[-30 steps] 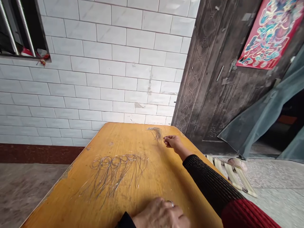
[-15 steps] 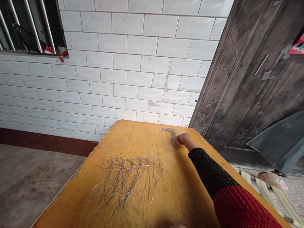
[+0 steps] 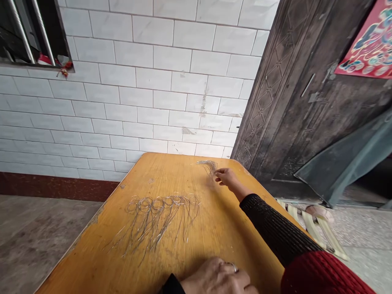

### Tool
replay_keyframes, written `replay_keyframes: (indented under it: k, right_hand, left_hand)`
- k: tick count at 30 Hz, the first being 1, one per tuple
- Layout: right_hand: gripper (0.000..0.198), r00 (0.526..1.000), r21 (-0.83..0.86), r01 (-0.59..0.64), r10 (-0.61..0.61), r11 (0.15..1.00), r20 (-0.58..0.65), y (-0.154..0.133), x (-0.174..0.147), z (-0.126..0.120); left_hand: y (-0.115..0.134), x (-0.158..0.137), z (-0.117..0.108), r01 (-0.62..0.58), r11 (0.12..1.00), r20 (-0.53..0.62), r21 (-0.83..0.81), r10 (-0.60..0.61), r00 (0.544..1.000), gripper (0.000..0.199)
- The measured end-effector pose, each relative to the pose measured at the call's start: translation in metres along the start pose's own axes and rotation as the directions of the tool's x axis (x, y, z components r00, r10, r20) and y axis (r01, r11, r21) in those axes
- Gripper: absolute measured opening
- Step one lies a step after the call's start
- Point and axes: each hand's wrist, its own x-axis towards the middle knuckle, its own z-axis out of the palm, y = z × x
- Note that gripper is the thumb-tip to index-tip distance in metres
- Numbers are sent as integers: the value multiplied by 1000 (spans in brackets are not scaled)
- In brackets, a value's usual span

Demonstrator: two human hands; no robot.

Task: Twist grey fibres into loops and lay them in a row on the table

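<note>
My right hand (image 3: 225, 176) reaches to the far right of the table, thumb and fingertips pinched at the near end of a loose bunch of thin metal wires (image 3: 208, 165). The wire ends by the fingers are blurred. My left hand (image 3: 219, 278), with a ring on one finger, is low at the bottom edge. Its fingers are curled and partly cut off, so whatever they hold is hidden. Ahead of it and to the left lies a row of several thin wires with looped tops (image 3: 163, 204), their loose tails pointing toward me.
The worn yellow wooden table (image 3: 122, 228) reaches to a white tiled wall (image 3: 137, 98). To the right are a dark carved door (image 3: 284, 114), a grey-blue cloth (image 3: 339, 159) and a pale strapped frame (image 3: 324, 228) on the floor. At upper left is a barred window (image 3: 27, 32).
My left hand has come up into view from the bottom edge. My right hand stays by the far wire bunch, its fingers slightly looser. The view has turned a little to the right.
</note>
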Motion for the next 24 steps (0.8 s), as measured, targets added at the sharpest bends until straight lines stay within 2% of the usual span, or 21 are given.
replay_keyframes:
  k: [5,8,11,16,20,24]
  right_hand:
    - [5,975,-111,126,-103,986,196,5,-56,25]
    - [8,958,-197,205,-155,959,240,6,-80,38]
    - [11,965,-307,230,-175,923,197,6,-90,48]
    - [12,980,-455,200,-172,867,102,5,-92,58]
    - [14,981,-506,194,-170,840,93,6,-94,60]
    - [22,971,-509,240,-201,827,131,6,-98,58]
  left_hand:
    - [5,0,-17,-19,999,-27,41,20,999,9]
    - [4,0,-23,-20,999,-6,51,20,1000,6]
    - [2,-1,-26,1,998,0,67,-1,1000,6]
    - [-1,-3,-26,33,997,16,72,-34,999,8]
    - [-1,-3,-25,31,996,28,79,-33,999,8]
    - [-1,-3,-25,33,996,19,87,-34,999,8]
